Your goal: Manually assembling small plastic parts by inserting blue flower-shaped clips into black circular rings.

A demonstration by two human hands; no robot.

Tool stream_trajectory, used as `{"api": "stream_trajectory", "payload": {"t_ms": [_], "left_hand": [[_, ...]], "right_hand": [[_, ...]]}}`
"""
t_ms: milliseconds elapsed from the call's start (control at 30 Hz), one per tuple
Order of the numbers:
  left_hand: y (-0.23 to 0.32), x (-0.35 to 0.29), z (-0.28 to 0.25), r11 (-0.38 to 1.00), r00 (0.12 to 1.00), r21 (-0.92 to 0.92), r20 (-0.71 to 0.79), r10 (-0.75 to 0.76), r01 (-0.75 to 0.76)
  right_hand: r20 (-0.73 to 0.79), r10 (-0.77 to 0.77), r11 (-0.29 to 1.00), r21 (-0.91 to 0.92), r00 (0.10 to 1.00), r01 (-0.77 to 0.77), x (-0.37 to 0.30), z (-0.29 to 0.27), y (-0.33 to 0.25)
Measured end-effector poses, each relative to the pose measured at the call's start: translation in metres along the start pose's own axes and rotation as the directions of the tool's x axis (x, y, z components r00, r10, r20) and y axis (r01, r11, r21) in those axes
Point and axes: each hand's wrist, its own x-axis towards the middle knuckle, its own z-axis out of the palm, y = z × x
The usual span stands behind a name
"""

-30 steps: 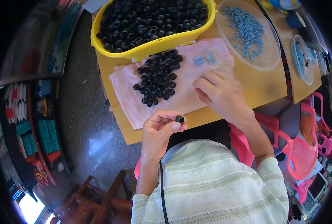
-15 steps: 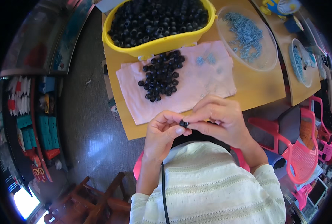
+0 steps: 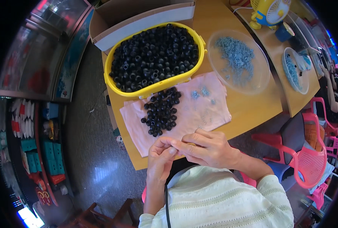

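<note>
My left hand (image 3: 161, 156) is closed in a pinch, its thumb and index fingertips meeting the fingertips of my right hand (image 3: 211, 149). The right fingers are bent and pressed together, with a small yellowish spot showing between them. Whatever lies between the fingertips is hidden. Just beyond the hands, a pink cloth (image 3: 192, 114) lies on the table with a loose pile of round black beads (image 3: 161, 114) on its left part. Small clusters of light blue bits (image 3: 200, 92) sit on the cloth's right part.
A yellow tub (image 3: 150, 91) heaped with black beads stands behind the cloth, before a cardboard box (image 3: 142, 19). To its right is a clear round tray (image 3: 260, 81) of blue bits. A second tray (image 3: 300, 85), a toy-like fan (image 3: 269, 13) and pink chairs (image 3: 309, 163) are farther right.
The view has tilted, so tub, cloth and hands appear lower in the picture. A black bead visible between the fingertips is now hidden. My right fingers have moved over the left fingertips.
</note>
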Motion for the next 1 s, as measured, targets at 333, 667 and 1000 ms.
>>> {"api": "stream_trajectory", "payload": {"t_ms": [333, 667, 1000], "left_hand": [[0.01, 0.015, -0.011, 0.998, 0.979, -0.023, 0.193, 0.06, -0.057], [0.014, 0.026, -0.008, 0.997, 0.974, -0.053, 0.216, 0.067, -0.056], [0.009, 0.023, -0.013, 0.999, 0.989, -0.004, 0.141, 0.037, -0.037]], "right_hand": [[-0.069, 0.195, 0.977, 0.104, 0.978, -0.187, 0.072, -0.04, 0.043], [-0.673, 0.477, 0.879, 0.354, 0.565, -0.32, 0.148, -0.142, 0.164], [-0.06, 0.265, 0.959, -0.091, 0.962, -0.27, 0.135, -0.064, 0.139]]}}
